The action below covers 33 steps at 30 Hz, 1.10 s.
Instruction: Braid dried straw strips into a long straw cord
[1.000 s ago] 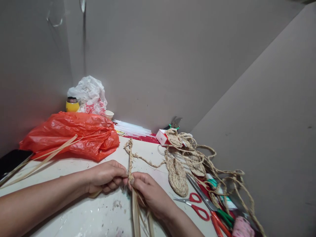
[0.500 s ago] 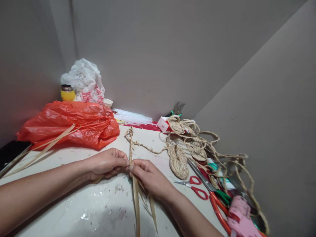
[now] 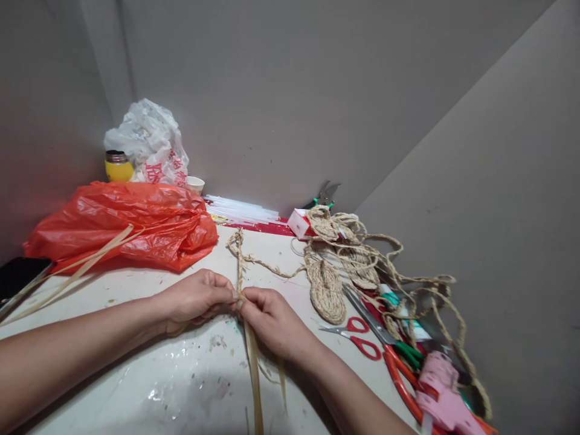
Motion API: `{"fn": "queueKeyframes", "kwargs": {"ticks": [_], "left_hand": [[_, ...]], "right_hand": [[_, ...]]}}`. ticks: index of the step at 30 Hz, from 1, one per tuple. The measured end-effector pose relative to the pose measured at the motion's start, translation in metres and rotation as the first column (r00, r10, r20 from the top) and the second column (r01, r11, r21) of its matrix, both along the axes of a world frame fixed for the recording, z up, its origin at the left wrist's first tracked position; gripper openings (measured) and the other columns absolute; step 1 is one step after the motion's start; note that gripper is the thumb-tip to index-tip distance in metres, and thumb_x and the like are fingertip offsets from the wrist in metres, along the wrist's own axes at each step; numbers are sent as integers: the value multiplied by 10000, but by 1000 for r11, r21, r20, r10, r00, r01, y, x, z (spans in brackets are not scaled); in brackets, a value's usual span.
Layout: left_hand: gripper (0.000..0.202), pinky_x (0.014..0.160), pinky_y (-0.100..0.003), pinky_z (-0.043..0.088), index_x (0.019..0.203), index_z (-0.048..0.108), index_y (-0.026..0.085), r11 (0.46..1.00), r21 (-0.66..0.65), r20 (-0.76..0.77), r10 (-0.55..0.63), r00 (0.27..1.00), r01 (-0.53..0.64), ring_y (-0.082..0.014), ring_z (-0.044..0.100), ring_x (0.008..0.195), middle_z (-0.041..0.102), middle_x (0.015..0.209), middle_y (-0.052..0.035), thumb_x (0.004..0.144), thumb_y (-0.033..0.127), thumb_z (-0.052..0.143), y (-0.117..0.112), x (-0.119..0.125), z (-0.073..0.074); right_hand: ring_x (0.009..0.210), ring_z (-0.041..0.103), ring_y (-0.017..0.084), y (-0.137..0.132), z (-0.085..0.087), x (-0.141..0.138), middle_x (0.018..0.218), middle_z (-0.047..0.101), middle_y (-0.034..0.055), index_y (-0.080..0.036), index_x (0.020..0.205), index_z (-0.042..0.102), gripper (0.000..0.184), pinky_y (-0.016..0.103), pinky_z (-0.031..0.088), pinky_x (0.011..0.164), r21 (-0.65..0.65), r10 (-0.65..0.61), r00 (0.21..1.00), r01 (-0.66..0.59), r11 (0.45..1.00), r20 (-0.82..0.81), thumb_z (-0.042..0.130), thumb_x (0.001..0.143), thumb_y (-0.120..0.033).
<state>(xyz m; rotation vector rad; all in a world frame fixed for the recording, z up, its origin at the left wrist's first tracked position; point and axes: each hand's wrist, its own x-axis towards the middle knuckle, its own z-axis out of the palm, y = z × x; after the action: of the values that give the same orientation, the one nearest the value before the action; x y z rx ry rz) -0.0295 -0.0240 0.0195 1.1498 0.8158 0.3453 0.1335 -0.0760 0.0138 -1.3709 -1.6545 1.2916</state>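
My left hand (image 3: 196, 299) and my right hand (image 3: 270, 320) meet at the middle of the white table (image 3: 136, 374), both pinched on a braided straw cord (image 3: 238, 260). The braid runs away from me toward the back wall and ends in a loop. Loose flat straw strips (image 3: 254, 374) hang from the pinch point back toward me, under my right palm. Fingertips of both hands touch at the braid.
A red plastic bag (image 3: 136, 226) lies at the left with long straw strips (image 3: 67, 272) beside it. Behind it stand a white bag (image 3: 147, 142) and a yellow jar (image 3: 118, 168). Small woven straw sandals (image 3: 327, 290), coiled straw rope (image 3: 408, 284) and red scissors (image 3: 360, 338) crowd the right.
The view has dropped and shifted slightly, so everything sits higher in the frame. Both hands stay pinched on the braid, with small finger movements.
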Motion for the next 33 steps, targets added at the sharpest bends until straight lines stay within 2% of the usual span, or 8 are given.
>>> {"fn": "queueKeyframes", "kwargs": {"ticks": [3,9,12,19,25,29,33], "left_hand": [[206,348,-225,66,653,533,147,1000,29,39,-11,999,10,-37,163,349,304,404,86,764,316,567,0,0,2],[173,359,-215,49,628,474,166,997,-64,119,-45,992,53,-33,130,365,271,427,98,734,255,578,0,-2,10],[173,356,-215,57,630,478,163,999,-31,102,-32,994,36,-33,156,360,302,422,93,732,247,590,-1,-1,9],[220,362,-217,65,635,470,167,999,10,95,-38,995,37,-35,171,364,310,422,91,761,299,593,-2,0,5],[175,357,-223,73,632,481,168,1000,22,19,17,1000,-17,-36,170,355,322,419,92,728,269,588,-2,1,3],[139,376,-206,111,621,486,163,992,94,-54,89,995,-83,-34,192,367,350,425,92,696,250,564,-5,6,1],[115,437,-192,200,588,501,147,973,211,-82,116,990,-96,-45,275,433,392,462,76,653,231,544,-7,9,-5]], "right_hand": [[565,304,88,0,0,2,584,347,-45,-159,628,477,236,209,270,534,-26,5,998,-6,1000,-63,437,832,-270],[466,246,75,3,2,6,502,333,-70,-170,619,470,220,205,210,461,-183,-18,984,-16,983,-179,447,819,-259],[452,240,73,3,2,6,492,329,-72,-173,618,461,230,206,202,452,-212,-28,981,-13,977,-190,460,821,-281],[534,259,81,2,2,6,575,320,-56,-174,605,416,257,200,238,492,-91,6,992,-18,996,-126,458,827,-298],[562,289,88,2,1,3,596,314,-47,-170,618,433,269,206,263,516,19,25,1000,-25,999,13,427,846,-313],[559,305,89,-1,-1,1,575,331,-46,-174,583,406,258,207,251,506,114,-13,987,-5,993,159,419,829,-250],[550,357,92,-4,1,5,567,426,-40,-172,613,460,202,213,254,507,148,20,960,-64,987,280,429,810,-200]]}}
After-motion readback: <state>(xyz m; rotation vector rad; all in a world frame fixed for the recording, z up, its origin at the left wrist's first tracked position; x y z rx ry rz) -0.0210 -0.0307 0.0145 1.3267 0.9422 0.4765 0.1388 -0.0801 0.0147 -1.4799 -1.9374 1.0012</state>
